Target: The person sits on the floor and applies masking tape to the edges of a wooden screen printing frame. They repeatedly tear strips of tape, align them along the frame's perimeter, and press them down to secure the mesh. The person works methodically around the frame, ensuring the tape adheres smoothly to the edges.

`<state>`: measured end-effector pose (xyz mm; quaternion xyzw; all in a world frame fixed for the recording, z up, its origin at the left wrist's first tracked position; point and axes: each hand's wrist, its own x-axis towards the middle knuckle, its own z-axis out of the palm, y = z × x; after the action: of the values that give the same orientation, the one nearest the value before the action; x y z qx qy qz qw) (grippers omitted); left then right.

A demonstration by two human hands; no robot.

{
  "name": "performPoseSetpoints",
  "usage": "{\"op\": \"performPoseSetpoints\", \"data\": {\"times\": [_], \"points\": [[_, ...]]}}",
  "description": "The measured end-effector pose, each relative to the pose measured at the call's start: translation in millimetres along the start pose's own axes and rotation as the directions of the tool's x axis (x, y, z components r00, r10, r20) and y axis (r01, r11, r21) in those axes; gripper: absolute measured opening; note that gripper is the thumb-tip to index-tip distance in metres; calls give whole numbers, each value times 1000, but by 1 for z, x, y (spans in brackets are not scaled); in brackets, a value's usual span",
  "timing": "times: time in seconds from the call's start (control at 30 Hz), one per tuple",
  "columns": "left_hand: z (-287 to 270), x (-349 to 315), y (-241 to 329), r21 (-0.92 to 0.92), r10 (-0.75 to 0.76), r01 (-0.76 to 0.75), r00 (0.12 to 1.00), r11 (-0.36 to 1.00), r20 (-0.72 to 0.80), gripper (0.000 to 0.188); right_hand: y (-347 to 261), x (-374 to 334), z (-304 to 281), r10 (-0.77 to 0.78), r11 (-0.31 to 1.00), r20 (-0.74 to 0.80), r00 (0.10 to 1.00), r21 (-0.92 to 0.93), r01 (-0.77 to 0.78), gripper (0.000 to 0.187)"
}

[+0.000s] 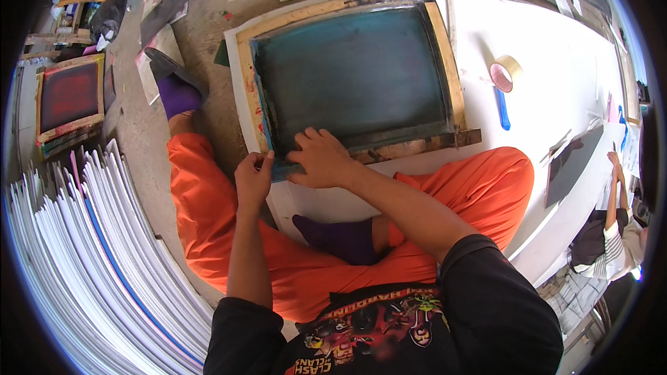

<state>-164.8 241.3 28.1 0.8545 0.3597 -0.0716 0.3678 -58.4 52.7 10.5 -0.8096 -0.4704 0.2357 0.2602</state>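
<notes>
A screen printing frame (pixel 455 73) with wooden sides and dark teal mesh lies in front of me on a white board. At its near left corner, beside a teal-stained strip of the wood, my left hand (pixel 254 175) is closed in a pinch. Whatever sits between that thumb and finger is too small to make out. My right hand (pixel 322 160) rests over the same corner, fingers bent and closed against the frame, its thumb side toward my left hand. Part of the corner is hidden under the right hand.
Right of the frame, a roll of tape (pixel 506 73) and a blue-handled tool (pixel 502 108) lie on a white sheet (pixel 549 55). Another frame with red mesh (pixel 69 96) stands far left. White sheets (pixel 90 250) are stacked at near left. Another person (pixel 608 236) is at far right.
</notes>
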Motion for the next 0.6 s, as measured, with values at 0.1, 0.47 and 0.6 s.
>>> {"op": "performPoseSetpoints", "data": {"times": [0.1,0.47,0.6], "points": [[7,-1,-11,-63,59,-58,998,996,8,32,1,5,9,-87,990,-30,996,-115,83,44],[13,-2,-17,-135,37,-42,999,990,-40,36,-2,-6,13,-96,983,-137,986,-169,72,57],[16,2,-19,-135,67,-71,997,988,-39,37,-3,-1,23,-147,955,-167,975,-280,96,59]]}}
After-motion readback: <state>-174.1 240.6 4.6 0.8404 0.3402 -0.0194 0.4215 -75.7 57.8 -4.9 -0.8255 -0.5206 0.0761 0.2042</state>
